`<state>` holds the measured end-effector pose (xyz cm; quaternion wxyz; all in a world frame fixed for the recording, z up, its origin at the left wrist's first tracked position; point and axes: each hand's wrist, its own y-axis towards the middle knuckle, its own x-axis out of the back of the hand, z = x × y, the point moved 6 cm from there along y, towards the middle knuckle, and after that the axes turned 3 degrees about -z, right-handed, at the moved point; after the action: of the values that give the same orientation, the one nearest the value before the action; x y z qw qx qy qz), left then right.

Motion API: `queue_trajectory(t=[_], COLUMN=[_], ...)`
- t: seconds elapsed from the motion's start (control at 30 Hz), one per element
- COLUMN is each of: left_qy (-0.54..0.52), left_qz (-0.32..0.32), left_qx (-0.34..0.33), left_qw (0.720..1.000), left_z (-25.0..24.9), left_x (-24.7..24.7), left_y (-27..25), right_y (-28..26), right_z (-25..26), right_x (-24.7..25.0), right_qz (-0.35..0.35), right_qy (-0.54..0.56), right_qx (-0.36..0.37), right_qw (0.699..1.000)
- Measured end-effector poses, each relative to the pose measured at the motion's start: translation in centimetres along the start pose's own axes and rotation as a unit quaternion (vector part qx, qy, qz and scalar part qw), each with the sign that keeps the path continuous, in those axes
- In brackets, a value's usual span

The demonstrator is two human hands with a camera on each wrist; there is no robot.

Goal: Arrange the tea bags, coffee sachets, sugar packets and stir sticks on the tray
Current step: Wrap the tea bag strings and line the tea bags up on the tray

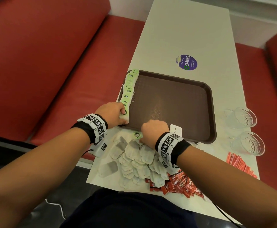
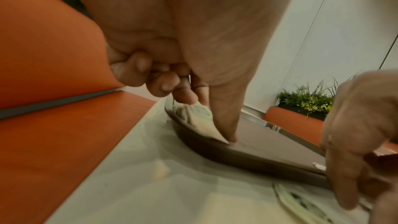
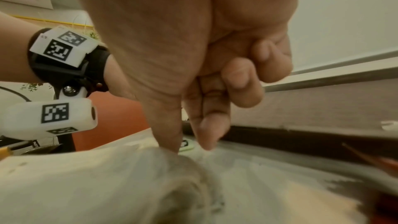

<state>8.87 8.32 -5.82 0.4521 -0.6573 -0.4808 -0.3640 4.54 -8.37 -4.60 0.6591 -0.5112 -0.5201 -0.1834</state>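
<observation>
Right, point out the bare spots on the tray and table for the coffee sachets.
The tray floor is bare right of the tea bag row along its left edge. The table beyond the purple sticker is bare too. Crowded: the near end, with the tea bag pile, coffee sachets, both hands; glasses and stir sticks on the right.

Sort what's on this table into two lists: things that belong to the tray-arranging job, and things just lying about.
Part of the job:
tray
row of tea bags along the tray's left edge
loose tea bag pile
coffee sachets
orange stir sticks

Just lying about:
two glass cups
round purple sticker
</observation>
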Motion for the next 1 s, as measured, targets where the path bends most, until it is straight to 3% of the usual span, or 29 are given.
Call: queue_trajectory(t=[0.17,0.4,0.77,1.0], left_qy=[-0.016,0.059,0.009,0.035], left_qz=[0.005,0.168,0.137,0.161], left_qx=[-0.035,-0.139,-0.171,-0.209], left_qw=[0.999,0.974,0.976,0.964], left_z=[-0.7,-1.9,-4.4,-5.3], left_x=[1.0,-1.8,-4.6,-5.0], left_y=[-1.9,-6.1,-8.7,-9.3], right_y=[-0.4,-0.1,-0.3,-0.7], right_z=[-0.2,0.0,0.7,-0.1], right_x=[0.0,-0.4,-0.4,-0.3], right_qz=[0.025,0.045,0.040,0.056], right_qy=[0.019,0.074,0.040,0.088], right_qx=[-0.027,-0.026,-0.042,-0.027], right_qw=[0.999,0.996,0.997,0.994])
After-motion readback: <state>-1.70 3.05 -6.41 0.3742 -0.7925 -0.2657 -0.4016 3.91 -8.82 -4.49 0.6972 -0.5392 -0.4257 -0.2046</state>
